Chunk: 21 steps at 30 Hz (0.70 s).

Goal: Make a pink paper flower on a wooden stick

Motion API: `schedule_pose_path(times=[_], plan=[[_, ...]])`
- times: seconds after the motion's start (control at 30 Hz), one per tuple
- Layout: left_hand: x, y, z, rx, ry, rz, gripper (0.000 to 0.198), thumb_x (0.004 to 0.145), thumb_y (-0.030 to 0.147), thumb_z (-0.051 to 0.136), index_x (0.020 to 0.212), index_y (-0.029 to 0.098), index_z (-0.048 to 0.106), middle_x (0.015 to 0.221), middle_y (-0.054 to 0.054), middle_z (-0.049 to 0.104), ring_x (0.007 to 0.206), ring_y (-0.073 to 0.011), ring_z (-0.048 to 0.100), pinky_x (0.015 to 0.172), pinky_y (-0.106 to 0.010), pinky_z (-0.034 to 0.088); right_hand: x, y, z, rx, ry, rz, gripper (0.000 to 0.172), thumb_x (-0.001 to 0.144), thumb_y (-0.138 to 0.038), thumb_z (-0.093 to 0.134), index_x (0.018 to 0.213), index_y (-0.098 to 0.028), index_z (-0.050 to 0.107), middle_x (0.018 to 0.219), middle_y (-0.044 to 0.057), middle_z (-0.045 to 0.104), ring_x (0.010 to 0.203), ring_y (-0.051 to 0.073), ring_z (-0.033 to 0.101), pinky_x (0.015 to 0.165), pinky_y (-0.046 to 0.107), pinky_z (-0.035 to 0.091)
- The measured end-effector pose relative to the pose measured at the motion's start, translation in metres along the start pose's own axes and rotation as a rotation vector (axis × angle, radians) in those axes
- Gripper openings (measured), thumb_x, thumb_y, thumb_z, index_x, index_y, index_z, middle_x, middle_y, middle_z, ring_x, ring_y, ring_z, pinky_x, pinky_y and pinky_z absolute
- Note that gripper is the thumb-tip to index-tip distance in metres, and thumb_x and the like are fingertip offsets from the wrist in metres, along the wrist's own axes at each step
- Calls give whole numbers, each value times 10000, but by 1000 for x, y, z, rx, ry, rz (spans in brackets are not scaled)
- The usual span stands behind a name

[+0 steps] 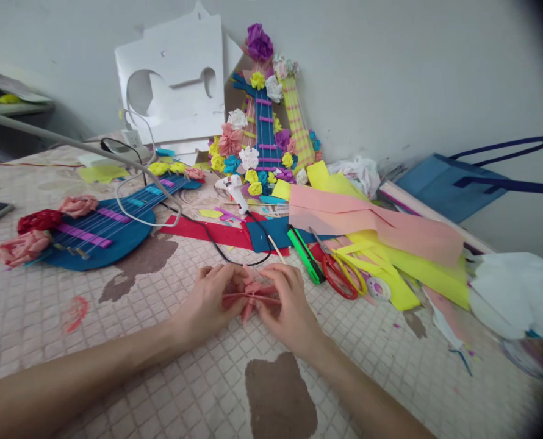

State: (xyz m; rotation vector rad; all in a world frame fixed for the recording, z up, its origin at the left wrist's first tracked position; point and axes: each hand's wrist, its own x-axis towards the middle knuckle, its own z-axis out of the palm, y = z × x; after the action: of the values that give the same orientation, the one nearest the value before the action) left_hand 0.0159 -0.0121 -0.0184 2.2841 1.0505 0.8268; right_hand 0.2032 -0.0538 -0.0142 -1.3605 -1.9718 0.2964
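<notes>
Between my two hands is a pink paper flower (252, 291) with folded, pointed petals. My left hand (214, 294) pinches its left side between thumb and fingers. On the opposite side, my right hand (286, 299) grips the petals the same way. Both hands are just above the tiled-pattern tabletop (180, 390). Beyond them lie a thin white stick (277, 249) and a green box cutter (306, 256). Red-handled scissors (338, 274) rest to the right of my right hand, beside a small tape roll (378, 288).
A blue paper guitar (129, 235) with paper roses lies at left. A white glue gun (235, 192) with its black cord stands behind my hands. Pink paper (372, 219) and yellow sheets (404, 268) pile up at right. Flower-covered guitars (265, 131) lean against the wall near a blue bag (454, 186).
</notes>
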Motion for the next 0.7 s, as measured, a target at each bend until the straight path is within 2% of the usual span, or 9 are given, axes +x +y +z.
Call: schedule_pose_path(times=[0.17, 0.33, 0.47, 0.7], plan=[[1, 2, -1, 5, 23, 2, 250, 800, 177, 579, 1020, 240, 478, 865, 35, 649, 885, -190, 587, 826, -378, 351, 0, 3, -6, 80, 70, 7, 379, 788, -186, 551, 1159, -236, 487, 1148, 89, 506, 1125, 251, 463, 957, 453, 411], [2, 3, -2, -2, -19, 0, 265, 815, 206, 575, 1056, 239, 470, 896, 28, 658, 907, -192, 583, 848, -392, 333, 2, 6, -12, 122, 163, 65, 260, 829, -184, 514, 1087, -221, 524, 1101, 80, 538, 1079, 224, 500, 941, 416, 420], [1, 1, -2, -10, -6, 2, 284, 802, 184, 585, 1053, 249, 469, 931, 34, 643, 920, -181, 583, 852, -388, 322, 2, 10, -11, 147, 162, 87, 257, 836, -173, 505, 1087, -220, 533, 1091, 77, 553, 1066, 217, 509, 911, 404, 430], [1, 3, -8, -36, -58, 0, 226, 848, 276, 552, 1054, 231, 472, 985, -5, 639, 954, -200, 577, 870, -407, 315, 2, 13, -10, 163, 170, 95, 246, 848, -186, 503, 1088, -224, 539, 1080, 70, 561, 1049, 210, 520, 905, 404, 429]])
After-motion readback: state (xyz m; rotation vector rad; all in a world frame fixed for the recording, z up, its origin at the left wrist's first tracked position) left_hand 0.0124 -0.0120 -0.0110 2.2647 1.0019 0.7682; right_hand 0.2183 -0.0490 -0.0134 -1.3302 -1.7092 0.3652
